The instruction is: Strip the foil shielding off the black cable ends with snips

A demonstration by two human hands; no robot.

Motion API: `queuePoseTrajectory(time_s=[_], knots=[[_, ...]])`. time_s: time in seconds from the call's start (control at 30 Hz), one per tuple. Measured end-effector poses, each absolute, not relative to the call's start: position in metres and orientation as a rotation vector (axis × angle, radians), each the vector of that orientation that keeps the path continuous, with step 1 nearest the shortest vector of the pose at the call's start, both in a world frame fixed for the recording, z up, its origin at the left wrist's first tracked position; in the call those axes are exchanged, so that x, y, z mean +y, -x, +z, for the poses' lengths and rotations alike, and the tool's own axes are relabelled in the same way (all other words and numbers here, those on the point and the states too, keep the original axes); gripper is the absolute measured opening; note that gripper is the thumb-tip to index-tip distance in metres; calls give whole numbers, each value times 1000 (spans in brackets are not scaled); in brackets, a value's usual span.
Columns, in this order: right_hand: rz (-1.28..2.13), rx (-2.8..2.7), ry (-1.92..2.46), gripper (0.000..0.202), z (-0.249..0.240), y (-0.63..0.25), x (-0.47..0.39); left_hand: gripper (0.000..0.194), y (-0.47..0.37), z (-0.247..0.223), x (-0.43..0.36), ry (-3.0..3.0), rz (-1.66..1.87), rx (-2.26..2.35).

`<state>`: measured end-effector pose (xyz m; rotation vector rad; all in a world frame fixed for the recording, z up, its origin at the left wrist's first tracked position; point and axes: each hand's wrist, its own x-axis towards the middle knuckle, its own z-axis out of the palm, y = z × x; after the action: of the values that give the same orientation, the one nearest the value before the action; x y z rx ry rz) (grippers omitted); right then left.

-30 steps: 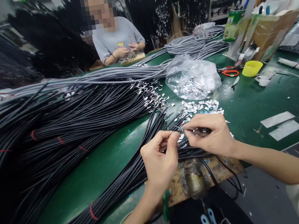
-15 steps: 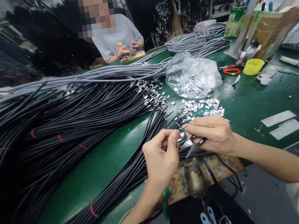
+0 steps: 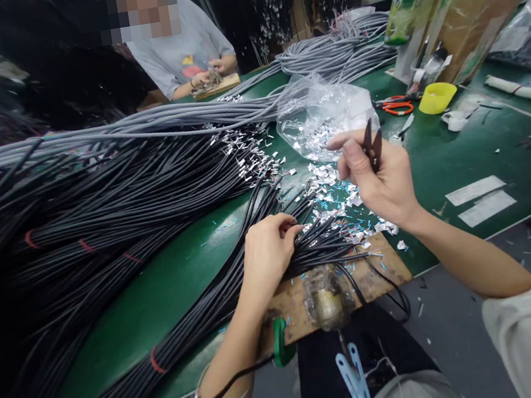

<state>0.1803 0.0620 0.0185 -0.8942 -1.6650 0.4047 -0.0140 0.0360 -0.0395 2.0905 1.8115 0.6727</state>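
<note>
My left hand [image 3: 268, 252] rests over a bundle of black cables [image 3: 221, 305], with its thumb and fingers curled together at the cables' stripped end. What lies between those fingertips, if anything, is hidden. Higher and to the right, my right hand [image 3: 382, 178] is raised above the table, wrapped round a pair of small snips [image 3: 372, 146] whose dark blades point up and stand slightly apart. Beneath it lie white label scraps and blue wire bits [image 3: 339, 191]. Coloured wire ends [image 3: 371, 253] stick out of the nearest cables, over a wooden board [image 3: 390, 267].
A clear plastic bag [image 3: 323, 114] sits behind my right hand. More black cables [image 3: 145, 197] and long grey cables [image 3: 135, 126] cover the left side. Orange-handled scissors [image 3: 398, 107] and a yellow ring [image 3: 437, 97] lie at right. Opposite sits a co-worker [image 3: 177, 46].
My hands have separated: the right has lifted up and away with the snips, now blades upward. My left has dropped slightly onto the cable bundle. The whole view has shifted a little.
</note>
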Motion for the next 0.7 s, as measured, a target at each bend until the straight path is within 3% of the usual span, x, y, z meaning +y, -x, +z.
queuePoseTrajectory(time_s=[0.23,0.47,0.7], knots=[[337,-2088,937,23,10,-183,68,23,11,-54,56,-2302,596,1795],[300,-2794,1019,30,-7,-178,63,17,10,-48,53,-2376,352,1881],[261,-2960,1031,31,-5,-173,60,20,3,-55,65,-2291,465,1831]])
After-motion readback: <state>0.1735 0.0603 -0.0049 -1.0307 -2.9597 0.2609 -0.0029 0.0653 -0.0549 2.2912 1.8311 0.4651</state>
